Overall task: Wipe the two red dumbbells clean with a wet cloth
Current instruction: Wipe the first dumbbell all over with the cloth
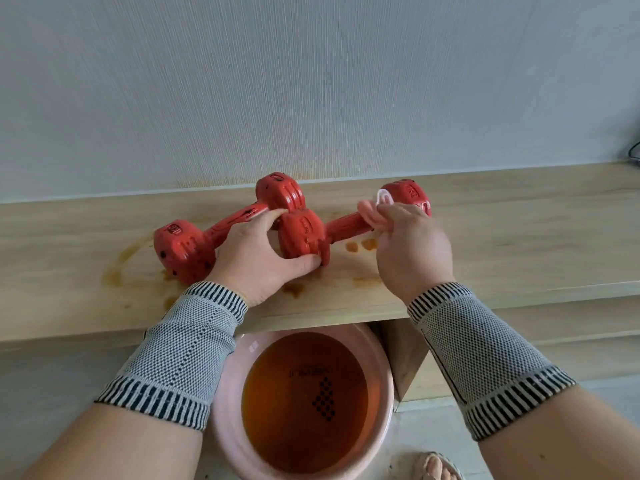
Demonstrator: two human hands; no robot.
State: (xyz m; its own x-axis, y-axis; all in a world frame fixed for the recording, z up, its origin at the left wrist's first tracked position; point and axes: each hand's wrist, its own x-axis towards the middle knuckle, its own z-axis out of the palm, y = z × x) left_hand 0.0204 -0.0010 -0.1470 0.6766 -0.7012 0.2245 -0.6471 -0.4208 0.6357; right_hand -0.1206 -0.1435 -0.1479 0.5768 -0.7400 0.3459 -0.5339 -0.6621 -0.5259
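Item: right-hand glossy red moulded dumbbell (349,225), lying on the pale wooden shelf (519,237), directly above the pink basin of brown water (382,355); its near head touches the second red dumbbell (221,230), to its left. Your left hand (259,254) curls around that near head, steadying it. Your right hand (408,244) pinches the small pink wet cloth (372,211) against the bar near the far head. Keep the brace firm; stroke along the bar, then round each head. Brown drips (362,244) beside it want mopping too.

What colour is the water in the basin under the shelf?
Murky orange-brown, in the pink basin, best seen in the head view.
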